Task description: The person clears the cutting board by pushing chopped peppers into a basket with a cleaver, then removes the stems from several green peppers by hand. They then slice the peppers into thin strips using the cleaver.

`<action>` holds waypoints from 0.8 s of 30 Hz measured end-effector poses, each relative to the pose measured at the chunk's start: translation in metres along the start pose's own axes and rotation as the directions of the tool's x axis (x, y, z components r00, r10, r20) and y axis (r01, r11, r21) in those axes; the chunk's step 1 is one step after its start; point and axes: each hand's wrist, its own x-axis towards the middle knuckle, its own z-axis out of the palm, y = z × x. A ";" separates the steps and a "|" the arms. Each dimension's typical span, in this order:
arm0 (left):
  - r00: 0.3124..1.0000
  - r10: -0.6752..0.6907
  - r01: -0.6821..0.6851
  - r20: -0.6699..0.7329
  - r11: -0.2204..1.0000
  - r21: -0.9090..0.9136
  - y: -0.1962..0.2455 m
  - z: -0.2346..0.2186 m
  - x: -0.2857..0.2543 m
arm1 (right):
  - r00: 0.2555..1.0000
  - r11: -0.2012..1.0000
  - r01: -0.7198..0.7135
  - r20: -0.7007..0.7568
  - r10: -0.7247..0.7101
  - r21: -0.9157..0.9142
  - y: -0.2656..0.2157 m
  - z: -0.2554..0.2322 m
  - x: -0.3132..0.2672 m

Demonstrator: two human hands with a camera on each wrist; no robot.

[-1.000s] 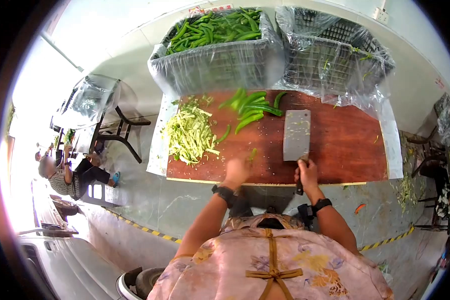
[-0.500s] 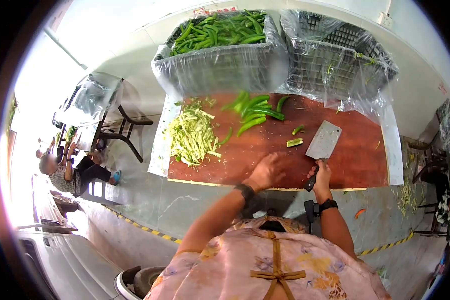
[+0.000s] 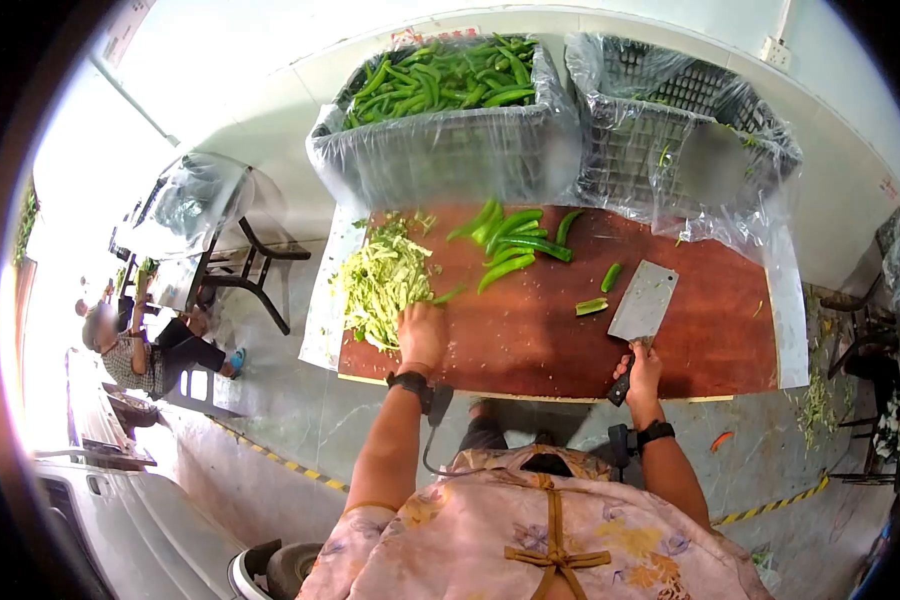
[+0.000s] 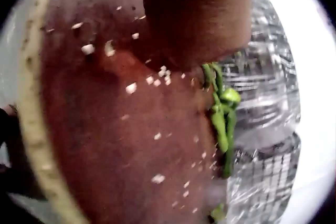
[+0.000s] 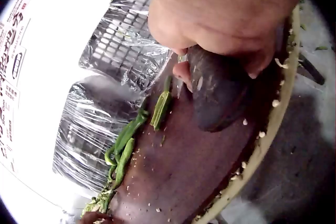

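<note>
My right hand (image 3: 644, 371) grips the dark handle of a cleaver (image 3: 644, 300), whose broad blade lies over the right part of the wooden board (image 3: 510, 350). In the right wrist view the rounded handle end (image 5: 218, 98) sticks out below the curled fingers. My left hand (image 3: 422, 335) is at the right edge of a pile of shredded green peppers (image 3: 375, 285), its fingertips beside a small green pepper (image 3: 451, 294). Its fingers are mostly hidden beneath it. Left of the blade lie a cut pepper half (image 3: 591, 306) and another pepper piece (image 3: 611, 277).
Several whole green peppers (image 3: 510, 263) lie at the board's back. Behind it stand a plastic-lined crate (image 3: 450, 150) heaped with peppers and a second lined crate (image 3: 620, 150). Pale seeds dot the board. A seated person (image 3: 135, 350) is at the far left.
The left hand has moved left from the board's middle to the pile. The cleaver first moved right and turned aslant, then stayed there, uncovering two pepper pieces beside it.
</note>
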 end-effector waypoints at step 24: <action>0.970 -0.066 0.129 0.235 0.956 -0.262 0.076 0.016 0.058 | 1.000 0.999 0.000 0.008 0.000 0.044 -0.004 0.002 -0.009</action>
